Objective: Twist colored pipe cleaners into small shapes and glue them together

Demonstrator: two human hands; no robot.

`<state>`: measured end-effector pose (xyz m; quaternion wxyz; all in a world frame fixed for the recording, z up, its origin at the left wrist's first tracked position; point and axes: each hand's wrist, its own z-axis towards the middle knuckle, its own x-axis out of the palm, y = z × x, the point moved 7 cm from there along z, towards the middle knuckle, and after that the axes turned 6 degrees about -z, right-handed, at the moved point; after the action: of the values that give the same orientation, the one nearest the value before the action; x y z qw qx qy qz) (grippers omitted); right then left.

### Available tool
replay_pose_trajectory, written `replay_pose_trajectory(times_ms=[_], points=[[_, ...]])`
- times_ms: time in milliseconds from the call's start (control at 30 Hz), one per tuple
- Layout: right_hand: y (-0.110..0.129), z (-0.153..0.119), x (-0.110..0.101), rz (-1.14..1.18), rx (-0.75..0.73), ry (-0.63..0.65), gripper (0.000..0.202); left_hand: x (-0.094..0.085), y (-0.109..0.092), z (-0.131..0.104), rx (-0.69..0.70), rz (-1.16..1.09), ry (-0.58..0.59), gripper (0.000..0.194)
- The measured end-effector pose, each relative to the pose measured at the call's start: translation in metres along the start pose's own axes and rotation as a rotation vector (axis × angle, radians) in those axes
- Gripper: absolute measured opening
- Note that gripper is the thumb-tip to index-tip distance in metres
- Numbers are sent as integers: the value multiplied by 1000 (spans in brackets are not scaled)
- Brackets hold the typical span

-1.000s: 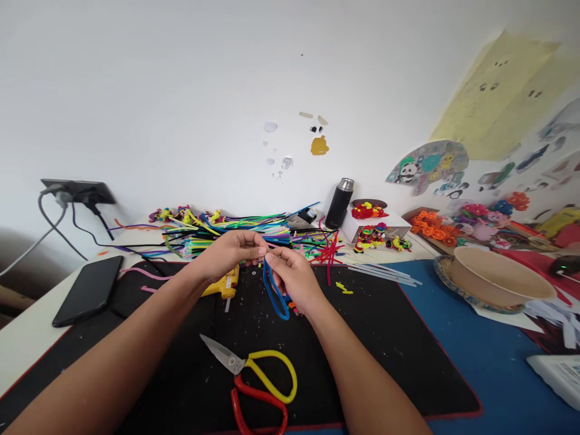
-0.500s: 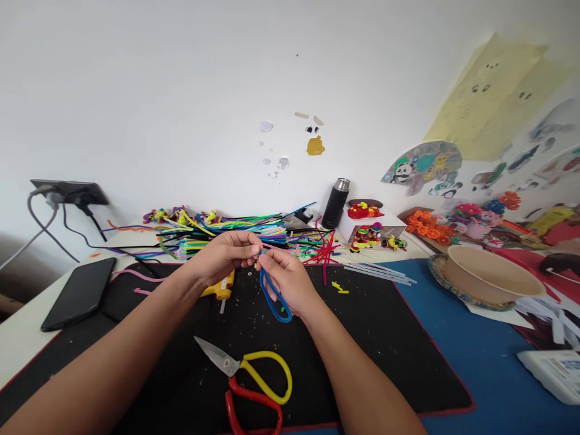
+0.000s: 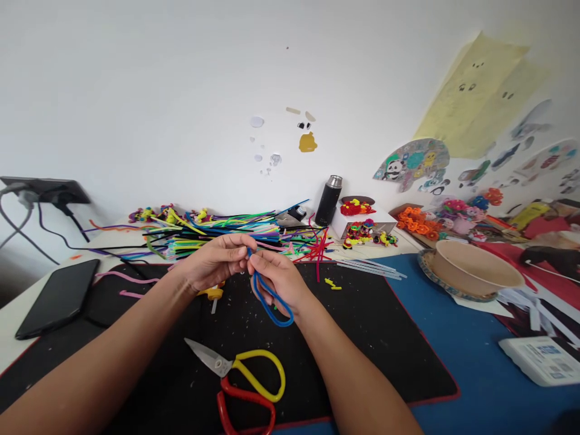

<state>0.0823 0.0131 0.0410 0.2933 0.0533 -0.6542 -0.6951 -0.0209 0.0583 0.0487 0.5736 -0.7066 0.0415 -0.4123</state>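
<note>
A blue pipe cleaner (image 3: 277, 321), bent into a long loop, is held between my two hands over the black mat (image 3: 362, 338). My left hand (image 3: 221, 261) pinches its upper end between thumb and fingertips. Close beside it, my right hand (image 3: 276, 278) is closed on the same pipe cleaner, and the loop hangs down below the fingers. The exact spot where the fingertips meet is partly hidden. Nearer to me, scissors (image 3: 222, 366) with one yellow and one red handle lie spread on the mat. A yellow glue gun (image 3: 212, 293) is partly covered by my left hand and wrist.
Bundles of coloured pipe cleaners (image 3: 217, 232) lie along the wall. Behind them stands a black flask (image 3: 328, 202) beside a white box (image 3: 385, 222). A phone (image 3: 58, 297) lies at left. At right are a beige bowl (image 3: 475, 269) and clear glue sticks (image 3: 371, 268).
The view has shifted slightly to the right. Both hands stay together on the blue pipe cleaner, and its loop has swung a little to the right, showing wider below my right hand.
</note>
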Motion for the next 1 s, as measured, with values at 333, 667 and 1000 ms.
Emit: replay_pose_trajectory(times_ms=[333, 667, 1000], points=[[-7, 2, 1, 90, 22, 2, 40, 8, -10, 1, 132, 171, -55, 29], [-5, 2, 0, 12, 34, -44, 41, 2, -30, -1, 216, 427, -211, 34], [-7, 1, -4, -2, 60, -43, 40, -7, -31, 1, 213, 340, -260, 39]])
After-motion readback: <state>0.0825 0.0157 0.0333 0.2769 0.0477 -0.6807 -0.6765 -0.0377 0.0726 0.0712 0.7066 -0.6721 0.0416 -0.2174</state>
